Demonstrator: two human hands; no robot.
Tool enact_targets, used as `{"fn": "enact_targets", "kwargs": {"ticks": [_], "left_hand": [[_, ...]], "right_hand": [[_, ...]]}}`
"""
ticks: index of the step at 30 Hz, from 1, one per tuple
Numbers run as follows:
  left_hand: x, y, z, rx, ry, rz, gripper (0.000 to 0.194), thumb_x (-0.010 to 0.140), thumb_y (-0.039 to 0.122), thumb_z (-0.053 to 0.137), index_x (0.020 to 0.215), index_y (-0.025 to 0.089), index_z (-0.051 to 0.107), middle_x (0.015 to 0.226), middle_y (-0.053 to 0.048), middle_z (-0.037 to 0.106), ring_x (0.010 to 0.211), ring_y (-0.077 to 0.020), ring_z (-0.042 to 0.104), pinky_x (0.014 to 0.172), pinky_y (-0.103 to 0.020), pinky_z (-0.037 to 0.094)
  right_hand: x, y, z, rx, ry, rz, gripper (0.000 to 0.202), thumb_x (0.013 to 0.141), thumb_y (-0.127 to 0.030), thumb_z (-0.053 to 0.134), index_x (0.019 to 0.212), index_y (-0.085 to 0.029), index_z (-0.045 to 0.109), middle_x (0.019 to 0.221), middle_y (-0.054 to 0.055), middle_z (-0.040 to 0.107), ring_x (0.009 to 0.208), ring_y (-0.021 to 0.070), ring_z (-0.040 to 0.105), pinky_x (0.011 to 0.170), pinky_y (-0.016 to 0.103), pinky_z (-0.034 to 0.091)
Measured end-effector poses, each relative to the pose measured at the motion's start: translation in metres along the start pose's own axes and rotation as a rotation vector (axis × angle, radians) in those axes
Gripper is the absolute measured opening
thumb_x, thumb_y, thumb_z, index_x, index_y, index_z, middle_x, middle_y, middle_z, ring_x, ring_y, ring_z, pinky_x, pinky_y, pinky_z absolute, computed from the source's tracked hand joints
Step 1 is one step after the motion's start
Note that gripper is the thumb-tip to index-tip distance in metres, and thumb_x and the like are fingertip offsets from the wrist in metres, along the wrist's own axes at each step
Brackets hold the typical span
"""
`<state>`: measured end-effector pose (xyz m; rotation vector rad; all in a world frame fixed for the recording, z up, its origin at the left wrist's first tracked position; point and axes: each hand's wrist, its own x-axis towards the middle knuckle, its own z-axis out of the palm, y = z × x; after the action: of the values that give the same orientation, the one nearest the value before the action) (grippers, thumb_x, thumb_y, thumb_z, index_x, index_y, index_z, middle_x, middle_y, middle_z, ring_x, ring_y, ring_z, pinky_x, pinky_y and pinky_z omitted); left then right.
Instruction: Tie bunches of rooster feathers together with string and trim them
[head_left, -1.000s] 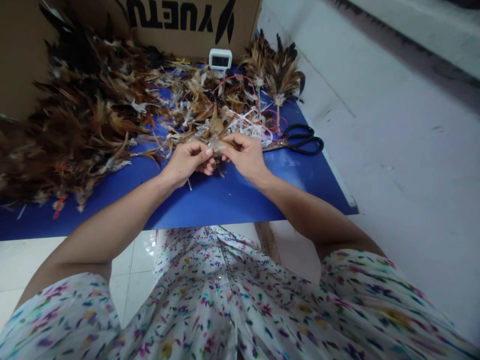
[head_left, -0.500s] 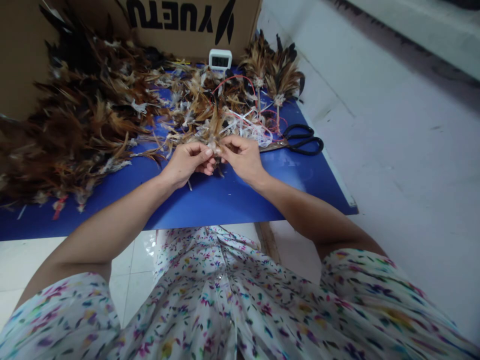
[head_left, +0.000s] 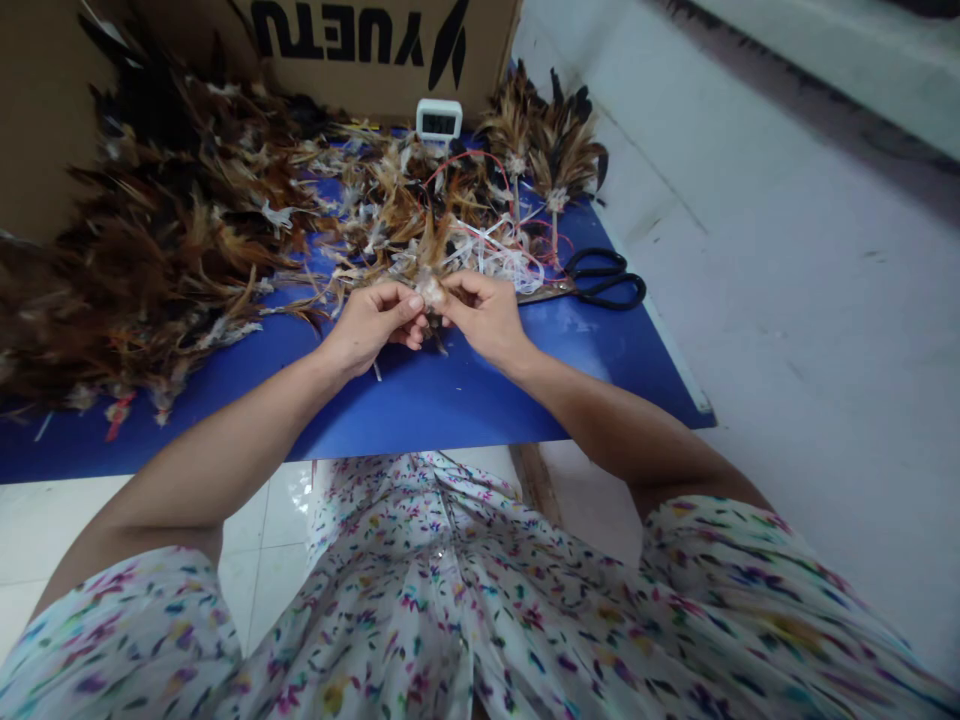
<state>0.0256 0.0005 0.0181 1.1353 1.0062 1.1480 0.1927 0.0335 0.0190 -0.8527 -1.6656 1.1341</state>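
Note:
Between my two hands, above the near part of the blue tabletop, is a small bunch of brown feathers with a pale, fluffy base. My left hand pinches it from the left with thumb and forefinger. From the right, my right hand grips the same bunch, fingers curled. The fingertips of both hands nearly meet, and part of the base is hidden behind them. Just beyond my right hand lies a tangle of white plastic strips. Black-handled scissors rest to the right of it.
A large heap of brown feathers covers the left side. Loose feathers spread across the middle, with red string among them. Feather bunches on sticks lie at the back right. A small white digital clock stands before a cardboard box.
My fingers have shifted slightly on the feather bunch, and more of its pale base shows between them. Both hands stay in nearly the same place.

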Motion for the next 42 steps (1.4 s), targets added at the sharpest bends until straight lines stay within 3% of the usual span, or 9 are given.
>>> {"fn": "enact_targets", "kwargs": {"ticks": [4,12,24,31,36,42], "left_hand": [[0.001,0.0,-0.002,0.026,0.014,0.025,0.042,0.07,0.05,0.086,0.072,0.015,0.062,0.065,0.0,0.066,0.05,-0.0079,0.06,0.052,-0.021,0.053],[0.003,-0.004,-0.004,0.064,0.036,0.138,0.045,0.068,0.056,0.085,0.074,0.017,0.064,0.066,0.001,0.066,0.049,-0.0094,0.059,0.051,-0.024,0.054],[0.001,-0.004,-0.003,0.303,0.055,0.262,0.051,0.072,0.067,0.076,0.072,0.018,0.064,0.053,0.001,0.062,0.045,-0.0107,0.057,0.048,-0.023,0.051],[0.001,-0.006,-0.006,0.573,0.084,0.368,0.037,0.087,0.052,0.067,0.073,0.017,0.065,0.052,0.002,0.063,0.045,-0.0101,0.059,0.051,-0.021,0.045],[-0.001,-0.007,-0.007,0.688,0.086,0.431,0.027,0.091,0.038,0.063,0.075,0.017,0.067,0.053,0.002,0.064,0.048,-0.0101,0.059,0.056,-0.021,0.045],[-0.001,-0.006,-0.006,0.548,0.029,0.332,0.035,0.088,0.05,0.066,0.078,0.017,0.066,0.053,0.001,0.064,0.047,-0.0104,0.06,0.052,-0.021,0.047]], "right_hand": [[0.001,0.0,-0.003,0.007,-0.014,-0.001,0.045,0.078,-0.064,0.073,0.077,-0.021,0.063,0.066,-0.003,0.055,0.061,0.01,0.051,0.06,0.025,0.046],[0.001,0.007,-0.004,0.015,-0.065,0.011,0.05,0.069,-0.066,0.079,0.076,-0.02,0.062,0.067,-0.003,0.058,0.061,0.0101,0.049,0.058,0.026,0.044],[0.001,0.005,-0.002,0.005,-0.022,-0.021,0.052,0.067,-0.066,0.081,0.073,-0.017,0.063,0.065,-0.003,0.054,0.061,0.0094,0.046,0.058,0.026,0.04],[0.002,0.005,-0.003,-0.01,-0.018,-0.048,0.053,0.068,-0.066,0.08,0.064,-0.017,0.058,0.063,-0.002,0.052,0.061,0.0093,0.047,0.058,0.026,0.04],[0.001,0.01,-0.003,0.046,-0.055,-0.032,0.05,0.073,-0.064,0.077,0.07,-0.017,0.061,0.06,-0.004,0.055,0.055,0.0085,0.048,0.053,0.025,0.038],[0.001,0.005,-0.004,-0.005,-0.046,-0.02,0.051,0.073,-0.066,0.076,0.07,-0.018,0.06,0.058,-0.003,0.056,0.055,0.0093,0.051,0.053,0.025,0.043]]}}
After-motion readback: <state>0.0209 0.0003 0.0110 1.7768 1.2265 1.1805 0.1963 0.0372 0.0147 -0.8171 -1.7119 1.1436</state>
